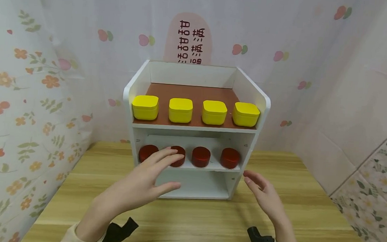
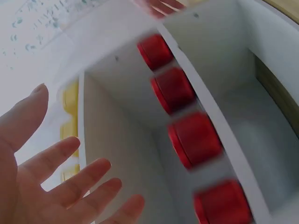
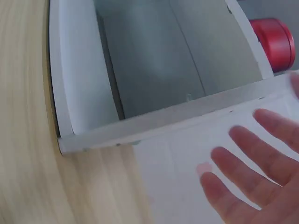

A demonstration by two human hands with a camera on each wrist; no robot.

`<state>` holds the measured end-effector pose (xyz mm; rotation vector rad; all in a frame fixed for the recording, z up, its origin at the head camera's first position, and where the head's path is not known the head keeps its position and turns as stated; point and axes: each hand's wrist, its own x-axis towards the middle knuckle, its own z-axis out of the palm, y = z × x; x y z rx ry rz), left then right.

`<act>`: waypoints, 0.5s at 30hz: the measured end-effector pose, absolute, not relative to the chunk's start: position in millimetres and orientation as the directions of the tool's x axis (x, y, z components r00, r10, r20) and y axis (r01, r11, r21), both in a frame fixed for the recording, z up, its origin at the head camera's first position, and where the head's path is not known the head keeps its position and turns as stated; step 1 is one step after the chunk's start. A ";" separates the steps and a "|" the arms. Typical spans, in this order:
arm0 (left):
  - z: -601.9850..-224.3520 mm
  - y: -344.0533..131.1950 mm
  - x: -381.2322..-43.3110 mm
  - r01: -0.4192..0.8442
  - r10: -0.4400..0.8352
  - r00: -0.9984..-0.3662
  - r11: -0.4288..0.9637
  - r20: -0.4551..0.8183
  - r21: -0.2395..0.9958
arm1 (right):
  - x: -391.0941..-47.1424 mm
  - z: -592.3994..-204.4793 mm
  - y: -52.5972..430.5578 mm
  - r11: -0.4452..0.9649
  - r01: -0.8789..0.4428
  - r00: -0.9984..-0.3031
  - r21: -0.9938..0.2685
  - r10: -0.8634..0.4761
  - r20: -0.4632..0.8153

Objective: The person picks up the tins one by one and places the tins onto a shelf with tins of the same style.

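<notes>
My left hand (image 1: 149,176) hovers before the shelf's left half, fingers spread and nothing held; in the head view it partly covers two of the red round tins (image 1: 201,157) on the middle shelf. In the left wrist view its fingers (image 2: 100,172) are apart from the red tins (image 2: 195,139). Beside the shelf's lower right side is my right hand (image 1: 264,193), fingers loosely bent and empty. The right wrist view shows that hand (image 3: 266,177) near the side panel, with one red tin (image 3: 273,44) beyond. Several yellow square boxes (image 1: 180,110) line the top shelf.
The white shelf unit (image 1: 193,128) stands on a wood-grain table (image 1: 193,226), with a bare bottom compartment (image 1: 199,185). Behind and at the left hangs a patterned cloth (image 1: 47,88). Each wrist wears a black strap mount (image 1: 120,232).
</notes>
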<state>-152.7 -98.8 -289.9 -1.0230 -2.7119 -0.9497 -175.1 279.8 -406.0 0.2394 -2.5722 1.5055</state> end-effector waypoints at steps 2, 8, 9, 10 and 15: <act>-294.6 -113.9 -148.6 0.604 0.535 -0.790 0.596 0.300 0.529 | -171.8 -399.8 282.5 0.495 -0.240 -0.969 -0.835 -0.076 0.234; -313.4 -153.6 -145.8 0.548 0.432 -0.836 0.676 0.338 0.493 | -165.3 -386.8 292.6 0.501 -0.297 -0.954 -0.813 -0.121 0.275; -316.5 -159.2 -146.1 0.539 0.415 -0.841 0.695 0.347 0.476 | -164.8 -386.1 294.3 0.510 -0.305 -0.951 -0.804 -0.128 0.280; -319.5 -164.5 -146.6 0.529 0.399 -0.846 0.714 0.354 0.458 | -164.3 -386.0 295.9 0.523 -0.314 -0.949 -0.792 -0.136 0.286; -330.9 -187.2 -149.0 0.469 0.336 -0.871 0.788 0.359 0.400 | -160.7 -389.7 302.8 0.631 -0.351 -0.934 -0.692 -0.178 0.311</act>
